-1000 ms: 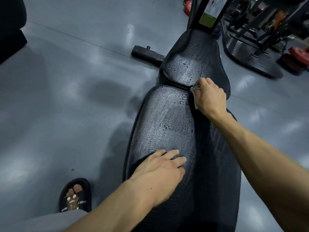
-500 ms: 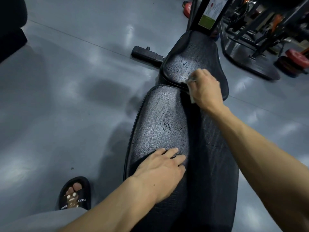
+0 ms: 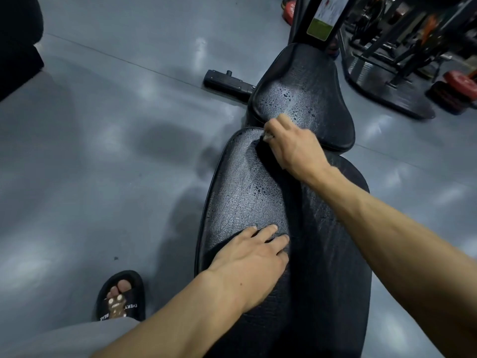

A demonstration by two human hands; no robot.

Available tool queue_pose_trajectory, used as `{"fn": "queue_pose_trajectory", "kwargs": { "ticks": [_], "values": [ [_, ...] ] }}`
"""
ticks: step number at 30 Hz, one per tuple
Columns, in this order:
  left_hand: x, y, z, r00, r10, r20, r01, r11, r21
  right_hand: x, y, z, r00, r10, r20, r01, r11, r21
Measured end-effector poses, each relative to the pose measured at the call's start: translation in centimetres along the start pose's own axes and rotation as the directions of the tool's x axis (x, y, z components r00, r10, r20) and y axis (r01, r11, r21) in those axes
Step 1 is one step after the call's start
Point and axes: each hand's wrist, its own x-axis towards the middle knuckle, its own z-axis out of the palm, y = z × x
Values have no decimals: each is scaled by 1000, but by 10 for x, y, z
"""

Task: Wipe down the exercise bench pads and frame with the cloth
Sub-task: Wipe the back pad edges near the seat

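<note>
The long black back pad (image 3: 240, 200) of the bench runs from the bottom of the view toward the smaller seat pad (image 3: 312, 89), which carries water droplets. My right hand (image 3: 294, 146) grips a pale cloth (image 3: 268, 136) at the near-left end of the gap between the two pads; only a corner of the cloth shows under the fingers. My left hand (image 3: 253, 262) rests flat on the back pad with straight fingers.
A black frame foot (image 3: 227, 81) of the bench sticks out left on the grey floor. An upright post with a label (image 3: 322, 19) stands behind the seat pad. Racks and red weight plates (image 3: 459, 81) fill the far right. My sandalled foot (image 3: 121, 298) is at the lower left.
My right hand has slid the cloth leftward along the gap between the pads, from the right side to near the left edge. My left hand has stayed put.
</note>
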Motion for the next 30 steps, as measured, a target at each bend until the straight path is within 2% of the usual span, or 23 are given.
{"fn": "queue_pose_trajectory", "kwargs": {
  "ticks": [5,6,9,11,13,16,18,21,23,27,29,30],
  "values": [
    [0,2,-1,1000,-3,1,3,1000,15,-26,-28,2,982,-190,19,187,979,84],
    [0,2,-1,1000,-2,0,2,1000,17,-24,-23,4,985,-174,19,172,983,67],
    [0,2,-1,1000,-3,6,3,1000,9,-11,-1,6,999,14,-32,-15,1000,-4],
    [1,2,-2,1000,-7,5,7,1000,8,-8,2,6,995,84,-50,-84,996,5],
    [1,3,-2,1000,-7,3,7,1000,10,-16,-15,5,999,16,-49,-14,999,34],
    [3,2,-1,1000,-2,-3,2,1000,22,-36,-45,2,984,-179,-14,179,978,104],
    [2,1,0,1000,3,-5,-2,1000,27,-36,-44,4,975,-220,15,219,972,83],
    [1,2,-1,1000,5,5,-5,1000,13,-20,-19,7,999,-32,-33,34,999,36],
    [-1,3,-2,1000,2,7,-3,1000,13,-18,-13,7,997,36,-63,-34,999,27],
    [2,2,-2,1000,3,2,-3,1000,12,-45,-54,7,988,-136,-69,143,984,110],
    [3,2,-1,1000,0,-1,0,1000,24,-54,-63,8,971,-234,-57,238,966,100],
    [3,3,-1,1000,0,2,0,1000,25,-53,-60,9,971,-233,-53,237,968,78]
  ]
}}
